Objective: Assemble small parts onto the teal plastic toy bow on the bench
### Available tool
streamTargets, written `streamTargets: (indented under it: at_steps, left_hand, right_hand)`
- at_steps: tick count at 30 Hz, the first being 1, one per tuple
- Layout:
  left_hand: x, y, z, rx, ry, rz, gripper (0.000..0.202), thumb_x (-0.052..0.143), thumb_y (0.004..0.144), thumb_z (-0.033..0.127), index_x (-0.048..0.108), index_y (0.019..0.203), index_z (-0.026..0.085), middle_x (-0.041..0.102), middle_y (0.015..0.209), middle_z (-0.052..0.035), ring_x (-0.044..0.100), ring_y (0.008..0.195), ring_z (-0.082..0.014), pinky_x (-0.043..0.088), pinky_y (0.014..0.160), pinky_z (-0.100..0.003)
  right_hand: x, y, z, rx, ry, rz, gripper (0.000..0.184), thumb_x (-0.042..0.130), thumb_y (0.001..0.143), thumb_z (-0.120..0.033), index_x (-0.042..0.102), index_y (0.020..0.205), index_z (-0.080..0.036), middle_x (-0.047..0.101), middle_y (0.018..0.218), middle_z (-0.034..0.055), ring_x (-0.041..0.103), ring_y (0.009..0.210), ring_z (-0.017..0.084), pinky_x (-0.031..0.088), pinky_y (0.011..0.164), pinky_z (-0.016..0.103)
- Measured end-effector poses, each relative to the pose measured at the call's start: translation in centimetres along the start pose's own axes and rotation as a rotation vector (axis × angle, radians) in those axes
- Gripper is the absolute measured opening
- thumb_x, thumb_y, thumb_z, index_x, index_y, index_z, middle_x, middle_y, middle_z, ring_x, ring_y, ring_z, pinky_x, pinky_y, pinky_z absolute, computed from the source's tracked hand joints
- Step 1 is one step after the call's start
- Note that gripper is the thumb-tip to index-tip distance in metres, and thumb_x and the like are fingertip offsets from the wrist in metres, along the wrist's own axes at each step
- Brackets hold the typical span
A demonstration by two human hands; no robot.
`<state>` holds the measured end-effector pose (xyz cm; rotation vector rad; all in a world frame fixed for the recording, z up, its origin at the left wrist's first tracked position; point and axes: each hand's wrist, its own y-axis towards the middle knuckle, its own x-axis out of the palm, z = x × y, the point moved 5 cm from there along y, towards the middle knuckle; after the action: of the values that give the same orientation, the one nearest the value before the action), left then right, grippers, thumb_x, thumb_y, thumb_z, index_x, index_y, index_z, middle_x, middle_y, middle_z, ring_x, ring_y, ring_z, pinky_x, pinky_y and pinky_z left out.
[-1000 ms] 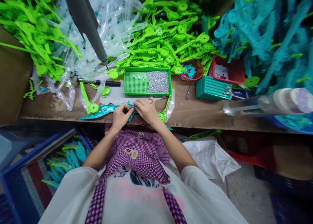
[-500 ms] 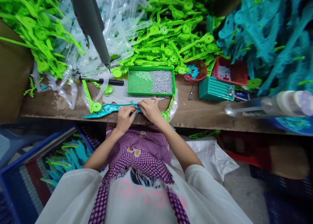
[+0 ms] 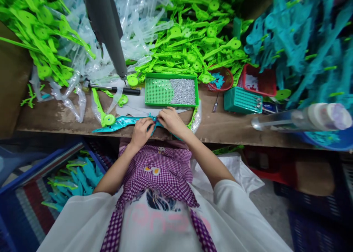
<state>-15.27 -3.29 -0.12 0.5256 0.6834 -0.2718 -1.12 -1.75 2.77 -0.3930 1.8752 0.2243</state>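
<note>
1. Keep the teal plastic piece (image 3: pixel 121 123) flat, just in front of the green tray (image 3: pixel 171 91)
2. Let your left hand (image 3: pixel 142 131) and right hand (image 3: pixel 171 120) pinch its middle evenly

Wooden workbench (image 3: pixel 226 129) running across the middle of the frame, worn and stained at left. Lying on it: green tray (image 3: pixel 171 91) of small silver pieces at centre; black-handled tool (image 3: pixel 114 89) to its left; teal plastic part (image 3: pixel 121 122) stretching along the front edge; teal basket (image 3: pixel 242 99), red bowl (image 3: pixel 220 78) and red basket (image 3: pixel 259 79) sitting at right; heaps of green parts (image 3: pixel 193 46), clear parts (image 3: pixel 138 28) and teal parts (image 3: pixel 298 42) piling along the top.
</note>
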Motion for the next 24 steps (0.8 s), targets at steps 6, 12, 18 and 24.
streamTargets:
  at_steps: [6,12,18,24]
  left_hand:
    - [0.3,-0.1,-0.4,-0.006,-0.015,-0.025,0.011,0.056,0.092,0.024,0.066,0.092,0.020,0.070,0.101,-0.0077,0.063,0.093,-0.0214,0.048,0.088,-0.038]
    - [0.3,0.0,-0.3,0.002,-0.015,-0.012,0.009,0.058,0.091,0.023,0.067,0.091,0.020,0.069,0.100,-0.0067,0.063,0.092,-0.0208,0.048,0.086,-0.037]
    - [0.6,0.0,-0.3,0.002,0.015,-0.020,0.012,0.060,0.091,0.024,0.071,0.094,0.021,0.066,0.108,-0.0088,0.062,0.096,-0.0222,0.049,0.089,-0.041]
    - [-0.1,0.0,0.0,0.032,0.056,-0.168,0.022,0.057,0.093,0.025,0.071,0.109,0.024,0.059,0.125,-0.0124,0.058,0.107,-0.0261,0.048,0.094,-0.048]
  right_hand:
    - [-0.1,0.6,-0.3,-0.024,-0.003,-0.059,0.019,0.044,0.091,-0.015,0.061,0.085,-0.018,0.064,0.085,0.0057,0.056,0.081,0.019,0.031,0.105,0.044]
    - [0.2,0.7,-0.4,-0.013,-0.018,-0.135,0.020,0.045,0.091,-0.013,0.064,0.087,-0.017,0.067,0.089,0.0075,0.057,0.084,0.020,0.035,0.101,0.043]
    - [0.1,-1.1,0.3,0.029,0.102,-0.049,0.027,0.045,0.097,-0.030,0.068,0.108,-0.020,0.068,0.103,0.0088,0.059,0.098,0.023,0.037,0.097,0.041]
    - [1.3,-1.6,1.1,0.150,0.221,0.080,0.022,0.054,0.094,-0.036,0.068,0.099,-0.020,0.067,0.099,0.0077,0.058,0.096,0.022,0.039,0.087,0.035]
